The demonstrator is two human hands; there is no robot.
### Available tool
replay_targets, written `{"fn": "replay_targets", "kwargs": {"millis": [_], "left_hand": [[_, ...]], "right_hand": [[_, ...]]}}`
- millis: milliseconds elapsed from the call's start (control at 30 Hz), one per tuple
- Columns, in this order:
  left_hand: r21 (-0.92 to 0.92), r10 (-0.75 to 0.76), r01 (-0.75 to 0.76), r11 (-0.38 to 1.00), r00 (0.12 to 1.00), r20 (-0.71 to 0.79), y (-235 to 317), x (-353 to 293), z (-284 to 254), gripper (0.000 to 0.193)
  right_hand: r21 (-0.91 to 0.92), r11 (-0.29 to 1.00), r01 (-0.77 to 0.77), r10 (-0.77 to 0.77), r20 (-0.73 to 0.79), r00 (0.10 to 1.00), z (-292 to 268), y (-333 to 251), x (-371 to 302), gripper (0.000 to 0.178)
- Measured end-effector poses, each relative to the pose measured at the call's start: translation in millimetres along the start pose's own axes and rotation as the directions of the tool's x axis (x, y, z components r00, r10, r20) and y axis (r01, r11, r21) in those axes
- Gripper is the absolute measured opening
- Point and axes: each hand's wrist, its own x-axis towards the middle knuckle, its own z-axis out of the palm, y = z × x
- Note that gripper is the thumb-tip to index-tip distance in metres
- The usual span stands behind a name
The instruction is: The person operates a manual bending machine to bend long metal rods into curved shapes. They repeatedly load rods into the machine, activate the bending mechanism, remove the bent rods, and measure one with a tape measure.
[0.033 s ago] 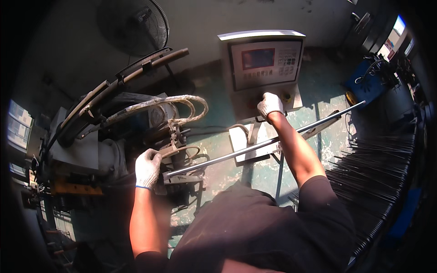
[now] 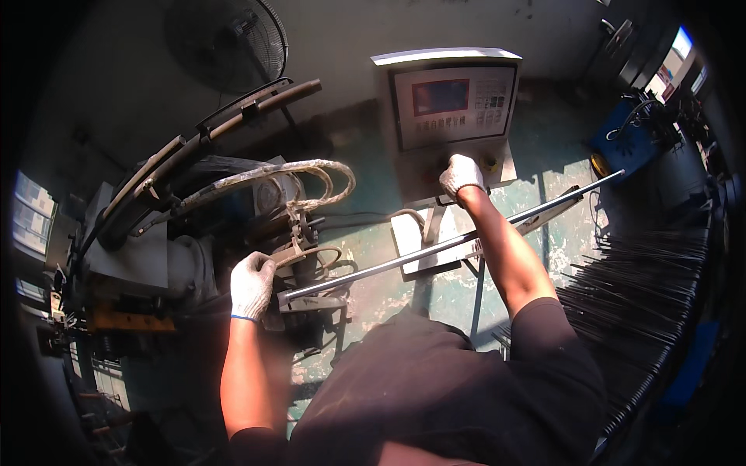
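My left hand (image 2: 252, 286), in a white knit glove, is closed beside the left end of a long metal tube (image 2: 373, 269). Its fingertips touch a part of the bending machine, and whatever they hold is hidden. The tube slants up to the right, under my right forearm, and rests on a narrow support (image 2: 536, 220). Also gloved, my right hand (image 2: 461, 177) is closed over the lower ledge of a grey control box (image 2: 453, 109). It covers what lies beneath its fingers. A yellow-ringed knob (image 2: 489, 164) shows just right of it.
Hoses wrapped in pale covering (image 2: 311, 172) loop over the machine (image 2: 128, 256) on the left. Behind it stands a fan (image 2: 233, 39). Many thin dark rods (image 2: 633, 299) lie at the right, below a blue machine (image 2: 625, 140).
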Motion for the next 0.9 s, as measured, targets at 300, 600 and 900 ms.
{"fn": "replay_targets", "kwargs": {"millis": [300,600,900], "left_hand": [[0.049,-0.005,0.003,0.999,0.999,0.045,-3,-2,-1,0.021],[0.050,0.078,-0.076,0.996,0.997,-0.025,-4,0,2,0.021],[0.065,0.066,-0.066,0.996,0.998,0.003,1,-8,-3,0.021]], "right_hand": [[-0.166,0.985,0.041,0.036,0.435,0.900,17,6,70,0.017],[-0.182,0.948,0.261,-0.259,0.030,0.965,-6,-13,14,0.022],[-0.247,0.954,0.173,-0.150,0.109,0.983,-17,-28,0,0.024]]}}
